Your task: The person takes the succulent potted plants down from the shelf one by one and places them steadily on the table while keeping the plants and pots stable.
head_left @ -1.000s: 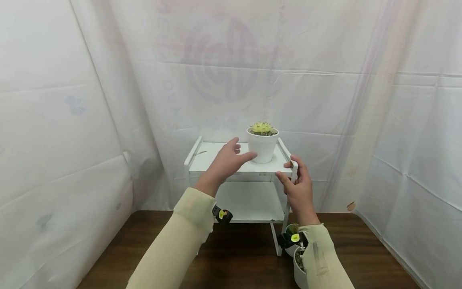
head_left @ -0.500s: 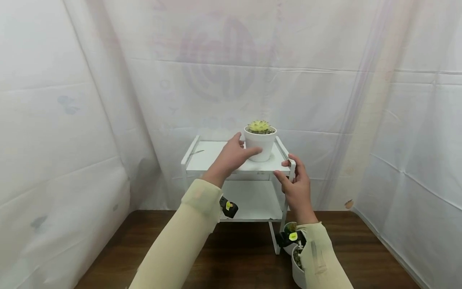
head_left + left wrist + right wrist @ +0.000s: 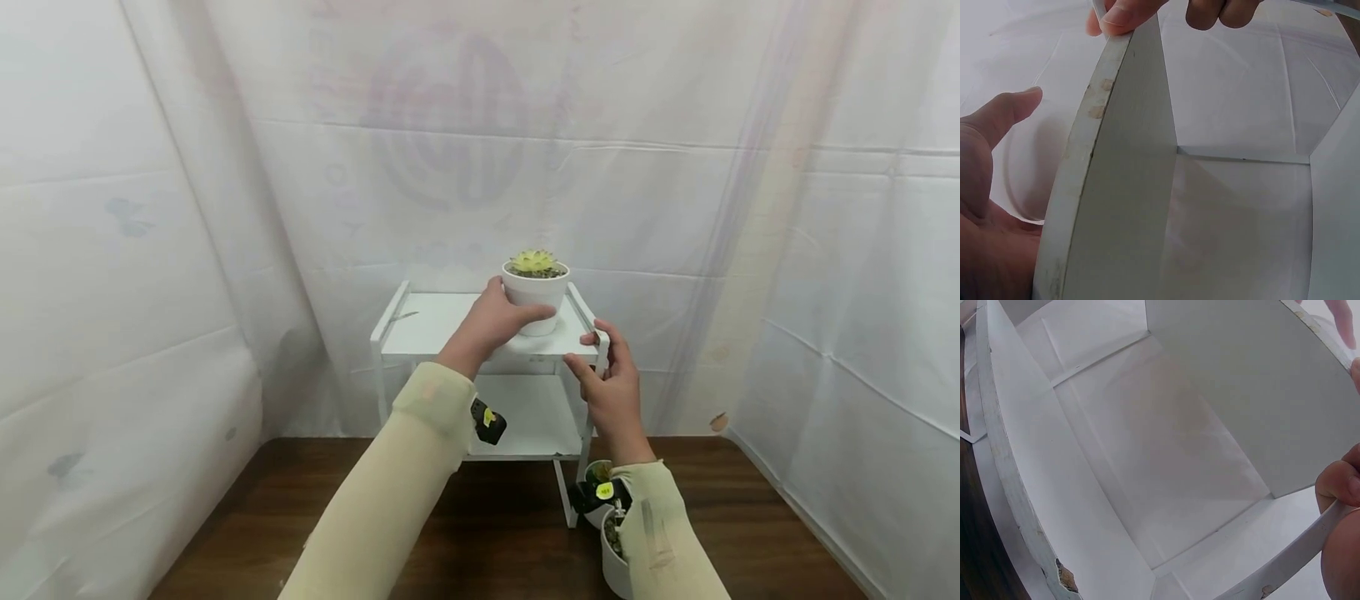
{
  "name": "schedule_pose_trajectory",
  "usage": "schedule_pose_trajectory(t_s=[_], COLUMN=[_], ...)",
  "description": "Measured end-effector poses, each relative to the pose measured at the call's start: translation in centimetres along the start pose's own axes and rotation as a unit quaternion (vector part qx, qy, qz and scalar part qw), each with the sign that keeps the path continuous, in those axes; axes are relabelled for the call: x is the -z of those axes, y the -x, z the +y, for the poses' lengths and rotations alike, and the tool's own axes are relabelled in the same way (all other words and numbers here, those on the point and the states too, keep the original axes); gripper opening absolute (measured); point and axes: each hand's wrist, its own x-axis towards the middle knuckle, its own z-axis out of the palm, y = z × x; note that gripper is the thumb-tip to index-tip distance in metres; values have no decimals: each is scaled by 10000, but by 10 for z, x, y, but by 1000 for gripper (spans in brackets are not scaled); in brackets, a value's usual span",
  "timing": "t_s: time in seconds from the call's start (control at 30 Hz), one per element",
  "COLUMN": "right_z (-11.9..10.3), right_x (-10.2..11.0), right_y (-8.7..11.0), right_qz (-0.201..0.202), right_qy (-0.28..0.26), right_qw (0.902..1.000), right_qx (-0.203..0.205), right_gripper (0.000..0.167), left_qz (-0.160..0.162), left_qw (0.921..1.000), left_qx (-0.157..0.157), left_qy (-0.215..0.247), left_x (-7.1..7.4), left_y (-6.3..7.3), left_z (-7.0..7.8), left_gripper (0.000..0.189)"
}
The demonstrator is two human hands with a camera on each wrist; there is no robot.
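Note:
A white pot with a yellow-green succulent (image 3: 534, 288) stands upright on the top board of a small white two-tier shelf (image 3: 431, 329), near its right side. My left hand (image 3: 501, 321) wraps the pot from the left, its thumb across the front and its other fingers largely hidden behind. In the left wrist view, the white pot (image 3: 1036, 165) shows between the thumb and fingers, past the board's edge. My right hand (image 3: 617, 392) grips the shelf's front right corner, its thumb at the front edge of the top board and fingers around the side rail.
Two more white pots with plants stand on the dark wooden tabletop (image 3: 315, 517) by the shelf's right leg; the nearer pot (image 3: 615, 560) is partly covered by the right sleeve. White sheeting (image 3: 262, 208) hangs behind and on both sides. The lower board (image 3: 528, 412) has chipped edges.
My left hand has moved right onto the pot, its thumb sliding further across the front. The right hand stays on the shelf corner. The head view has shifted slightly.

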Motion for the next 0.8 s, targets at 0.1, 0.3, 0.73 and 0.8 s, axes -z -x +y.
schedule_pose_trajectory(t_s=[0.1,0.3,0.73,0.8], right_z=[1,-4,-11,-4], right_x=[-1,-4,-5,-5], right_y=[-1,0,2,1], right_qz=[24,-17,-79,-65], right_qy=[-2,35,-33,-22], right_qw=[10000,9999,9999,9999], right_qx=[45,-129,-119,-76], right_gripper=[61,63,63,62], left_qz=[70,171,212,227], left_qw=[10000,9997,9996,9996], left_qx=[27,32,64,66], left_qy=[38,166,189,165], left_x=[0,-2,-2,-2], left_y=[-2,-4,-6,-6], left_z=[1,0,-1,-2], left_gripper=[102,102,101,100])
